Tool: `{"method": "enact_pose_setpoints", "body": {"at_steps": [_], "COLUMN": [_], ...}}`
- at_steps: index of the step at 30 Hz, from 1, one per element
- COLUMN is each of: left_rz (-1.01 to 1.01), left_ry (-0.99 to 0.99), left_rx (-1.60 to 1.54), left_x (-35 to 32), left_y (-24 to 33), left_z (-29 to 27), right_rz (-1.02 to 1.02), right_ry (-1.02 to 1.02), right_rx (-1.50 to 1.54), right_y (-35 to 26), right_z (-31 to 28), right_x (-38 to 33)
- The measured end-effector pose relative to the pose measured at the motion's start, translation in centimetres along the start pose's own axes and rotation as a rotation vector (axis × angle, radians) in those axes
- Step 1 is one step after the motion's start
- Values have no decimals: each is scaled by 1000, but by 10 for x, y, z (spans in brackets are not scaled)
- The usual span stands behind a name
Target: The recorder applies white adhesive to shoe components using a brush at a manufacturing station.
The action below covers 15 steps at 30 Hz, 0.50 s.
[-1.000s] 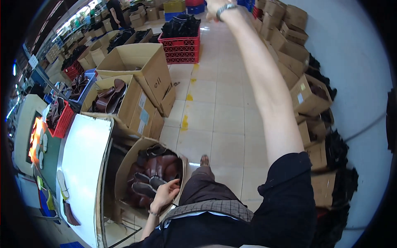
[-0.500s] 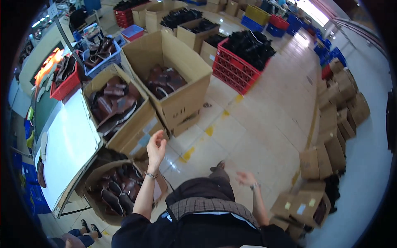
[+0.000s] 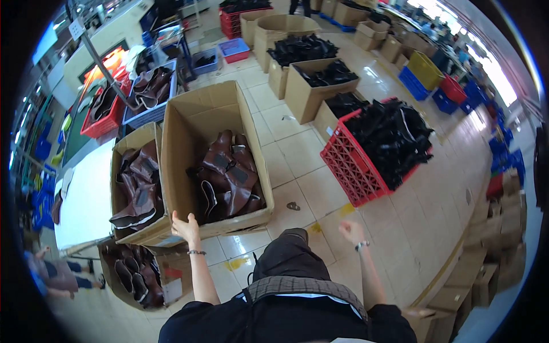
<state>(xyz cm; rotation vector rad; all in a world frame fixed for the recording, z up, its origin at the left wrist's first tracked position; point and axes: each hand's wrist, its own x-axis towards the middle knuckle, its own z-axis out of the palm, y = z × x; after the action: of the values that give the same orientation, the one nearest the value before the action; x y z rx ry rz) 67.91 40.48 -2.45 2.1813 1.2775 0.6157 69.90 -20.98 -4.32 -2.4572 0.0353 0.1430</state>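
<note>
Tiled floor (image 3: 297, 148); left hand (image 3: 186, 227) (spread) touching cardboard box (image 3: 197, 114)

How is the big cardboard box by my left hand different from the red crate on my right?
The cardboard box is brown with solid walls and open flaps, partly filled with brown leather pieces; the left hand reaches its near edge. The red crate is lattice plastic, heaped above its rim with black pieces. Both stand on the tiled floor.

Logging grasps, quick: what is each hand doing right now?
Left hand: open, fingers on the near rim of the cardboard box of brown boots.
Right hand: blurred, holds nothing, grip unclear.
</note>
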Motion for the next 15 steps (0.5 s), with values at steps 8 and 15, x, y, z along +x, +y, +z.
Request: {"method": "enact_pose_setpoints", "body": {"at_steps": [8,15], "left_rz": [-641,-53], "left_ry": [17,20], "left_rx": [616,-289], "left_x": [16,43], "left_y": [99,305], "left_z": [10,125], "right_rz": [-159,49], "right_ry": [-163,-354], "right_rx": [54,17], "right_y": [60,203], "right_z": [-26,-60], "right_x": [283,413]}}
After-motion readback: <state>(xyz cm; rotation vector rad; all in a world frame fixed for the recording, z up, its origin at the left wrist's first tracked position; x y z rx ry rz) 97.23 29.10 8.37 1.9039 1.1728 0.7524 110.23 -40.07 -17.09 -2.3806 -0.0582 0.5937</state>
